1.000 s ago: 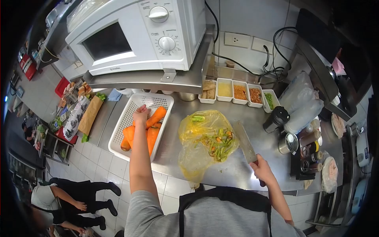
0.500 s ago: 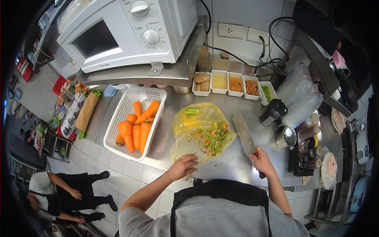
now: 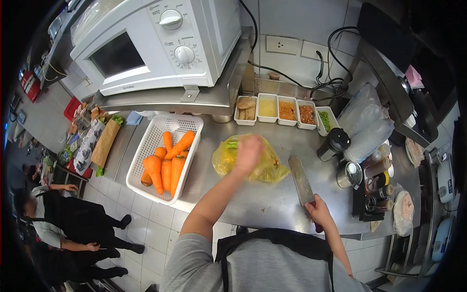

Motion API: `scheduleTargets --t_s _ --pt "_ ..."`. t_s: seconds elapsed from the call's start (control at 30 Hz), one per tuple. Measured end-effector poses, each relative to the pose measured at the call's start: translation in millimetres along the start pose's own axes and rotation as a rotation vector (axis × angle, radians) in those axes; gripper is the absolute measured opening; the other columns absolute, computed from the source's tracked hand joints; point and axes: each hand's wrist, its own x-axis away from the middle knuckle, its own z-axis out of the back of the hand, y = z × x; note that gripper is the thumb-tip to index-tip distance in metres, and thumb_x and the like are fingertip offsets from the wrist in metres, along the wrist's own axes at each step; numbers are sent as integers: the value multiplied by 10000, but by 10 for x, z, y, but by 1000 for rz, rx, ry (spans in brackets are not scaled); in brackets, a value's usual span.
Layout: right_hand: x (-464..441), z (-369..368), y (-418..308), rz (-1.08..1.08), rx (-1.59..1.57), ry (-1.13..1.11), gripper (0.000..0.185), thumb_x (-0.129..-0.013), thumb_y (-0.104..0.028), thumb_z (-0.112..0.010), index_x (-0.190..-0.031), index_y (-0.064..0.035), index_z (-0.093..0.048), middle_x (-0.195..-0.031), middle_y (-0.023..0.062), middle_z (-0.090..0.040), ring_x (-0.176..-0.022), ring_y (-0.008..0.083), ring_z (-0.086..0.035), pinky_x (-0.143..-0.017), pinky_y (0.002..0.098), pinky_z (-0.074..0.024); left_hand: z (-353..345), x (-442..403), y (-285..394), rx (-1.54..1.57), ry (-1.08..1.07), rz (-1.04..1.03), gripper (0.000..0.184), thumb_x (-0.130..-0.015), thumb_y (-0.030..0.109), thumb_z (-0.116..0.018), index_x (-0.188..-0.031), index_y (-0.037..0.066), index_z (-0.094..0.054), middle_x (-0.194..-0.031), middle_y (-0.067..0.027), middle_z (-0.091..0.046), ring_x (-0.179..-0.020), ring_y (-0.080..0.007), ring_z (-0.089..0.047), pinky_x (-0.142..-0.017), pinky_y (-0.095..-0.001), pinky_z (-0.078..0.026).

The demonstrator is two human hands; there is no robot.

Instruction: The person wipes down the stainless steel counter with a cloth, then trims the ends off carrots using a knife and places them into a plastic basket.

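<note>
A yellow plastic bag (image 3: 224, 163) lies crumpled on the steel counter, folded over on itself. Vegetable scraps (image 3: 232, 144) show through or at its far left part; the rest are mostly covered. Over the bag is my left hand (image 3: 250, 155), smeared by motion, so its fingers cannot be read. My right hand (image 3: 319, 211) is closed round the handle of a cleaver (image 3: 301, 180). The wide blade points away from me, low over or resting on the counter to the right of the bag.
Left stands a white perforated basket (image 3: 137, 170) of carrots (image 3: 165, 168). Several small white tubs (image 3: 268, 108) of ingredients line the back. A microwave (image 3: 155, 46) sits on a shelf above. A black-lidded cup (image 3: 334, 144) and bottles (image 3: 384, 190) stand right. People (image 3: 73, 219) stand at lower left.
My left hand has moved forward from the bag's near edge to over its middle. The bag's near part is now folded across the scraps. The cleaver stays in my right hand.
</note>
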Motion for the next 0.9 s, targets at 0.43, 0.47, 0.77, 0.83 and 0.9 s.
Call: scheduleTargets --t_s 0.43,0.47,0.77,0.83,0.9 --pt "-24 -311 -366 229 288 -17 256 -842 -164 -598 -958 2 -441 -818 231 -644 -794 413 -623 -690 447 -484 -364 459 -662 721 208 755 335 -885 181 -552 -1193 55 -517 -956 -134 -570 -952 -293 -553 -842 -393 -430" --pt "-17 -339 -462 229 304 -34 246 -840 -161 -594 -956 -1 -447 -821 232 -643 -804 421 -618 -708 459 -485 -304 475 -527 730 204 682 355 -881 189 -562 -1207 58 -513 -988 -134 -561 -974 -287 -543 -852 -386 -422" --pt "-20 43 -419 227 333 155 225 -812 -138 -592 -957 -18 -469 -838 224 -634 -807 431 -607 -714 488 -476 163 964 -43 372 81 331 213 -767 68 -628 -968 5 -600 -997 -160 -549 -948 -345 -538 -839 -392 -435" --pt "-78 119 -216 219 385 301 243 -805 -134 -593 -982 -19 -472 -872 229 -628 -817 431 -604 -715 488 -476 247 1133 -215 465 137 374 197 -757 16 -606 -954 10 -600 -962 -168 -564 -911 -350 -558 -813 -406 -454" --pt "-231 147 89 193 429 380 301 -802 -131 -597 -1055 -41 -460 -998 235 -602 -874 423 -598 -750 481 -479 370 1338 -369 566 147 531 232 -781 12 -588 -1013 12 -592 -1066 -175 -573 -1015 -316 -560 -889 -387 -439"
